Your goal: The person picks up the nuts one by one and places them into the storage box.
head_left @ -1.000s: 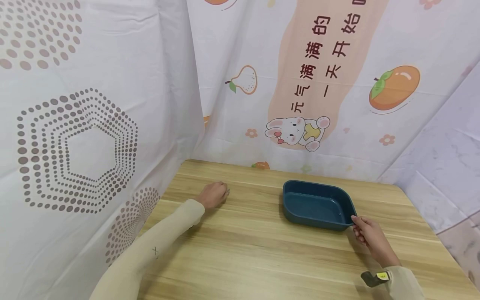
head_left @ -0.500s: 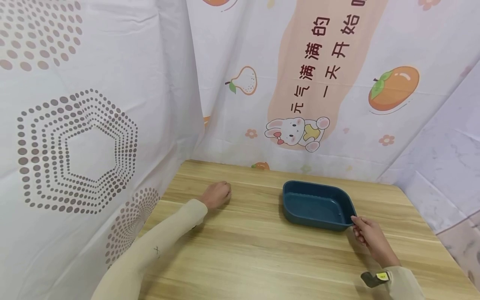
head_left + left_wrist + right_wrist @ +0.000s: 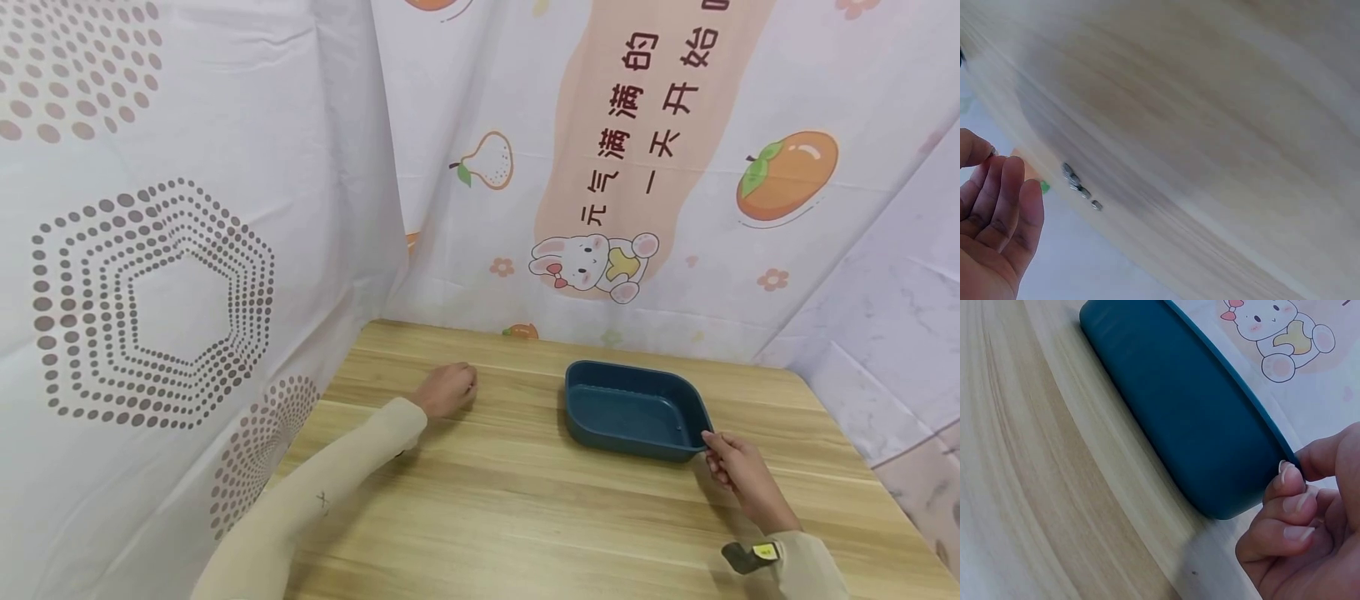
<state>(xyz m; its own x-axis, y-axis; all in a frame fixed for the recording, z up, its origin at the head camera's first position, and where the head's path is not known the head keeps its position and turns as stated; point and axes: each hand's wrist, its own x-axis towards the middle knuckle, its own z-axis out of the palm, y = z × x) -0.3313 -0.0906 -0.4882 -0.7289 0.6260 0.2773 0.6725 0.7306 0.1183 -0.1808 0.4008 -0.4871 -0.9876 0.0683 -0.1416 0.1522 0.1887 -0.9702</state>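
In the head view my left hand is above the table, left of a dark teal plastic bin. The left wrist view shows its thumb and fingertips together, pinching what looks like a small silvery metal piece, mostly covered. Several similar small metal pieces lie in a short row on the table beside that hand; their exact kind is too small to tell. My right hand pinches the bin's near right corner at the rim, thumb on top and fingers curled outside. The bin stands flat, with bare floor visible inside.
The wooden table spreads in front of me. A printed curtain hangs along its back edge, a dotted white curtain closes the left side, and a marbled sheet hangs at the right.
My left hand has moved a little to the right, towards the bin, and now hides the spot where bits of metal showed at its fingertips. The right hand and the bin have stayed put.
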